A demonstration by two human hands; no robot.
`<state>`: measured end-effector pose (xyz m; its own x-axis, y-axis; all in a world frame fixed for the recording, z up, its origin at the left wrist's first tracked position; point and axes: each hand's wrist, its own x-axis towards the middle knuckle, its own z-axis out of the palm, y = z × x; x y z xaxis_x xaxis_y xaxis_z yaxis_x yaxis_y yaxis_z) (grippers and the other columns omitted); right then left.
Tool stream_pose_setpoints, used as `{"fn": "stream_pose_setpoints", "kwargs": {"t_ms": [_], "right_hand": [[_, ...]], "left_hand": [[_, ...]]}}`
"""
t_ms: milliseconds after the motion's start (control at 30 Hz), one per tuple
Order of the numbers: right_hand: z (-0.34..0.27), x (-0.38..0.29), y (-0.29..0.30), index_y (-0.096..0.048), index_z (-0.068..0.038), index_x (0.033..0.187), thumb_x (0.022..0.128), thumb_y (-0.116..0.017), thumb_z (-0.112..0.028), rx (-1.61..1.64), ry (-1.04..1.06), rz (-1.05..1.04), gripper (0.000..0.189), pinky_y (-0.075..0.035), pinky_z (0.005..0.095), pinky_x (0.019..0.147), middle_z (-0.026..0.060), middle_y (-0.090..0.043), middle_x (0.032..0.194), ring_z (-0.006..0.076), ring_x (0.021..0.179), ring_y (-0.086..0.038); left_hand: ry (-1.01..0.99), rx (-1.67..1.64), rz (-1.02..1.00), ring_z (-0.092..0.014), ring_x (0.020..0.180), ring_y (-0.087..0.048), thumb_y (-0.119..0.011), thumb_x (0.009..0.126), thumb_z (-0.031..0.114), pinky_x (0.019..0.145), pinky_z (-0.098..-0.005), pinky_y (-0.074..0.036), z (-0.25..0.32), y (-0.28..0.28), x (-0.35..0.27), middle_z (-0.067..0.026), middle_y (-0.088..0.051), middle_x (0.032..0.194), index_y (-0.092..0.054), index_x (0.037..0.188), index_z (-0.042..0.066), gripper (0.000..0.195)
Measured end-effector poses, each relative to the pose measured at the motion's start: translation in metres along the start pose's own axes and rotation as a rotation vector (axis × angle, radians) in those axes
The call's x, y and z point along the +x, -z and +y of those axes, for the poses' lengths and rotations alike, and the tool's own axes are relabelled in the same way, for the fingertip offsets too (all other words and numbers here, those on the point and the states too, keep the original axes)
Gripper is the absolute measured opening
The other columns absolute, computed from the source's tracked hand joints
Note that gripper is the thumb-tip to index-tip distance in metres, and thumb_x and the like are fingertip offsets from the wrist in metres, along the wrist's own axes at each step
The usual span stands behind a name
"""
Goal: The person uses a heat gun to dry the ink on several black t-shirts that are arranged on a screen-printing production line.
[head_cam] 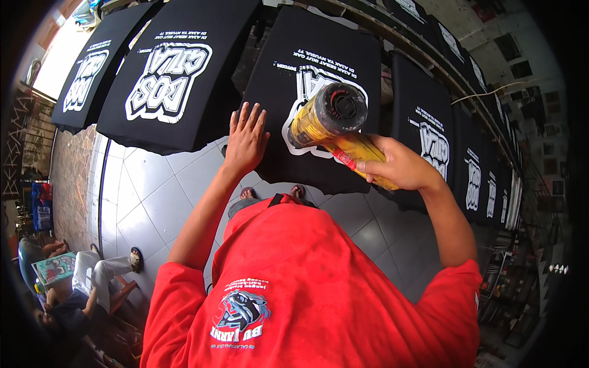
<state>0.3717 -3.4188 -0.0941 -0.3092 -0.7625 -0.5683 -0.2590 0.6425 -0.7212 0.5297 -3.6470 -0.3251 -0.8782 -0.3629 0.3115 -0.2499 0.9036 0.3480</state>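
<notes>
My right hand (395, 163) grips the handle of a yellow heat gun (322, 124), probably a hot-air dryer for prints, with black ends and tape-like wrapping. The tool is over the white print on a black T-shirt (276, 96) laid out in front of me, and its barrel covers part of that print. My left hand (247, 138) rests with fingers extended at the left edge of the same shirt, holding nothing. A second black printed shirt (216, 60) lies to the left of it. A third (414, 83) lies to the right.
More black printed shirts (87, 69) line both sides of the row. Behind them runs a long rail (414, 55) with another row of shirts beyond. A thin cable (487, 94) crosses at the right. A person (87, 294) sits at the lower left on the tiled floor's far side.
</notes>
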Motion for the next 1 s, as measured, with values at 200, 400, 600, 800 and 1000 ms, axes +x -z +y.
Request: {"fn": "stream_pose_setpoints", "kwargs": {"t_ms": [200, 400, 600, 800, 1000], "right_hand": [[0.006, -0.008, 0.001, -0.056, 0.004, 0.11, 0.087, -0.065, -0.024, -0.038, -0.053, -0.033, 0.038, -0.048, 0.027, 0.056, 0.004, -0.058, 0.079, 0.0095, 0.066, -0.058], [0.009, -0.013, 0.001, -0.055, 0.003, 0.112, 0.086, -0.067, -0.023, 0.046, -0.022, 0.034, 0.038, -0.048, 0.0268, 0.058, 0.0041, -0.059, 0.081, 0.0095, 0.067, -0.058], [0.013, -0.017, -0.001, -0.055, 0.003, 0.112, 0.086, -0.067, -0.023, 0.02, -0.061, -0.009, 0.039, -0.048, 0.0264, 0.057, 0.0041, -0.058, 0.081, 0.0093, 0.067, -0.058], [0.017, -0.027, 0.003, -0.055, 0.004, 0.113, 0.086, -0.067, -0.023, 0.045, -0.076, 0.07, 0.041, -0.048, 0.0257, 0.057, 0.0043, -0.059, 0.081, 0.0092, 0.066, -0.057], [0.019, -0.028, -0.002, -0.054, 0.005, 0.113, 0.086, -0.066, -0.022, 0.062, -0.025, 0.035, 0.04, -0.048, 0.026, 0.057, 0.0046, -0.059, 0.082, 0.0094, 0.066, -0.057]], "left_hand": [[-0.02, 0.001, -0.012, -0.035, 0.143, -0.022, -0.053, 0.092, 0.022, 0.116, -0.0506, -0.014, 0.001, 0.001, -0.001, -0.0178, -0.037, 0.147, -0.043, 0.138, 0.0, 0.052], [0.0, -0.002, -0.051, -0.034, 0.144, -0.018, -0.052, 0.093, 0.019, 0.117, -0.0496, -0.013, 0.004, 0.001, 0.001, -0.0155, -0.035, 0.149, -0.04, 0.14, 0.001, 0.052], [-0.01, -0.004, -0.06, -0.033, 0.144, -0.018, -0.052, 0.093, 0.019, 0.117, -0.0487, -0.013, 0.005, 0.0, 0.001, -0.0153, -0.034, 0.149, -0.04, 0.14, 0.001, 0.052], [-0.023, -0.001, -0.061, -0.033, 0.144, -0.017, -0.051, 0.093, 0.02, 0.117, -0.0479, -0.013, 0.006, -0.003, 0.0, -0.0155, -0.034, 0.15, -0.039, 0.14, 0.001, 0.052], [-0.036, -0.03, -0.086, -0.033, 0.144, -0.017, -0.05, 0.094, 0.02, 0.117, -0.0473, -0.014, 0.01, -0.004, 0.001, -0.0161, -0.034, 0.149, -0.039, 0.14, 0.0, 0.051]]}}
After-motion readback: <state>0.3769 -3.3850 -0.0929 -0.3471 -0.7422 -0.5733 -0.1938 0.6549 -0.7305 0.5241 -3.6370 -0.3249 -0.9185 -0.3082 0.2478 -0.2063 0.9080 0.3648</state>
